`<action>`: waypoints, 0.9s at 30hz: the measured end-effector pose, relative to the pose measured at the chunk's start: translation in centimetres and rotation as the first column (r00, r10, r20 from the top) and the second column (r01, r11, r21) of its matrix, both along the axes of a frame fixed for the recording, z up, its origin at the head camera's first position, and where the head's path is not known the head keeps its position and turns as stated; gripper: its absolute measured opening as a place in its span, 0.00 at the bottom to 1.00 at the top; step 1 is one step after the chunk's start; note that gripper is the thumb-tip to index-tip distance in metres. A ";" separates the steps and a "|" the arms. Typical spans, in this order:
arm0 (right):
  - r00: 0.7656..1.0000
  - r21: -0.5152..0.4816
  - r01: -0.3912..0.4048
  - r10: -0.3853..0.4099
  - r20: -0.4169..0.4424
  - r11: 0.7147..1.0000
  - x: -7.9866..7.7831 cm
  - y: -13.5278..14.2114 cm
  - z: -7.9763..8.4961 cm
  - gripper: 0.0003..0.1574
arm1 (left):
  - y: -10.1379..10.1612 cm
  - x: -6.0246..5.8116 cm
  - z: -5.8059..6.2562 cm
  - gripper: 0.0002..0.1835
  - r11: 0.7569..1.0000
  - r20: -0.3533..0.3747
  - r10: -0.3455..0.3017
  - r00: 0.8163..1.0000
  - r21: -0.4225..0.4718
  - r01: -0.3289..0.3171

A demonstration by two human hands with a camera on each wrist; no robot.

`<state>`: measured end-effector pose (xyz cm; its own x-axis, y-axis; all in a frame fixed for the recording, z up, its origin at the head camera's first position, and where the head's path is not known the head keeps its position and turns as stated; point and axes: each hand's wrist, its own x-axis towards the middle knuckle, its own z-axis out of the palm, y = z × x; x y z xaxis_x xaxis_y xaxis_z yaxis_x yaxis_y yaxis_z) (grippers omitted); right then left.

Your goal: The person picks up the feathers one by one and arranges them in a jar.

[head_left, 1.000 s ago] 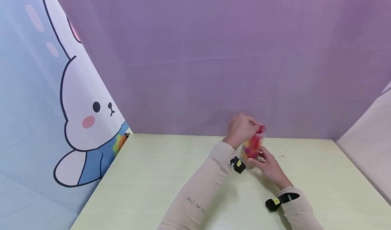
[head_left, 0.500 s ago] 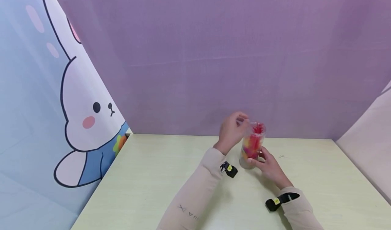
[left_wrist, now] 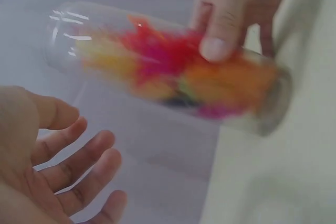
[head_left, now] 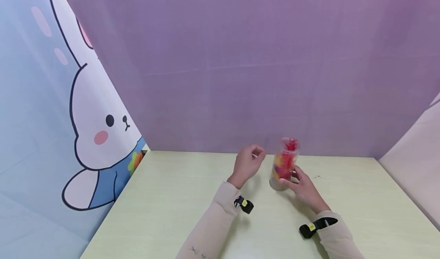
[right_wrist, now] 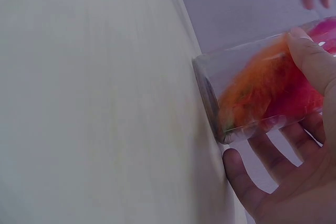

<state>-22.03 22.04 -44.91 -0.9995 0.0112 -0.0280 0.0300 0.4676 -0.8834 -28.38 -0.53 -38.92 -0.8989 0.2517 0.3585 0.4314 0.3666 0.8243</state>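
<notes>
A clear cylindrical jar [head_left: 279,161] stands upright on the table, with bright feathers [left_wrist: 157,59] in red, orange, yellow and magenta inside. Its top looks uncovered in the head view. My right hand [head_left: 304,188] holds the lower part of the jar from the right, thumb on one side and fingers round the other. To the left of the jar, apart from it, my left hand [head_left: 246,165] is in the air. The left wrist view shows its fingers [left_wrist: 86,156] loosely bent with nothing held.
The pale table [head_left: 185,198] runs back to a purple cloth wall [head_left: 240,68]. A blue curtain with a cartoon rabbit [head_left: 99,117] hangs on the left, and a pale cloth [head_left: 416,159] on the right. A small dark mark [head_left: 317,176] lies on the table.
My left hand has drawn back from the jar's mouth, moving left and lower. The right hand and the jar have kept their place.
</notes>
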 end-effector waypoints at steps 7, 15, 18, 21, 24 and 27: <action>1.000 0.010 -0.003 0.003 -0.008 1.000 -0.1 0.2 -0.2 0.56 | -1.7 0.4 -2.8 0.06 0.991 0.084 -0.004 0.996 -0.131 0.015; 1.000 0.012 0.002 -0.002 -0.004 1.000 -0.1 0.1 -0.3 0.58 | -3.5 0.5 -5.4 0.05 0.963 0.142 -0.036 0.989 -0.258 0.072; 1.000 0.011 0.003 -0.003 0.000 1.000 -0.1 0.1 -0.3 0.58 | -4.2 0.6 -5.8 0.06 0.952 0.167 -0.051 0.985 -0.290 0.098; 1.000 0.014 0.005 -0.006 0.005 1.000 -0.2 0.2 -0.3 0.58 | -4.8 0.6 -6.1 0.06 0.948 0.179 -0.059 0.982 -0.298 0.111; 1.000 0.022 0.007 -0.007 0.002 1.000 -0.3 0.3 -0.2 0.58 | -5.3 0.6 -6.4 0.06 0.945 0.179 -0.065 0.982 -0.303 0.118; 1.000 0.023 0.012 -0.012 0.002 1.000 -0.3 0.4 -0.3 0.58 | -5.6 0.6 -6.7 0.06 0.941 0.175 -0.067 0.982 -0.315 0.120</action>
<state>-22.38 22.45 -45.19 -0.9993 0.0242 -0.0293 0.0374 0.4875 -0.8723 -27.80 -6.13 -45.62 -0.9041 0.4159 0.0983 0.3499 0.5884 0.7290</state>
